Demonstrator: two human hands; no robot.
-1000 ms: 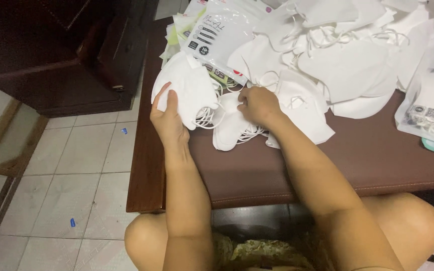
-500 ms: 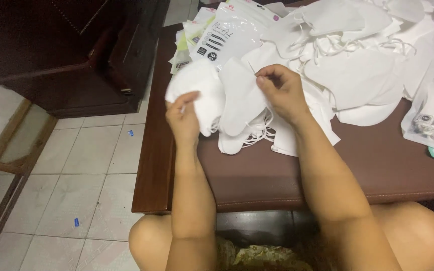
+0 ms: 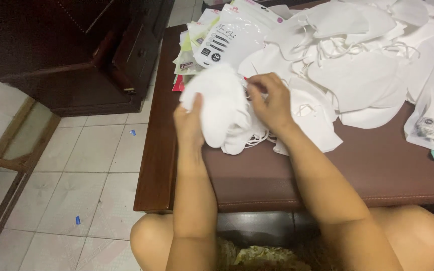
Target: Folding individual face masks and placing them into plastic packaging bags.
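Both hands had lifted a small stack of white face masks (image 3: 224, 108) slightly higher off the brown table (image 3: 367, 165) than half a second earlier. The left hand (image 3: 189, 125) cupped the stack's side, fingers curled around it. The right hand (image 3: 272, 100) pinched its top edge, beside the loose mask pile (image 3: 357, 75).

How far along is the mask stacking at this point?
Early to midway, as far as can be judged. Done: a small stack of masks is gathered. In hand: the left hand grips that stack while the right hand works at its edge and ear loops. Left: a large loose pile of masks covers the table; pouches lie behind the stack.
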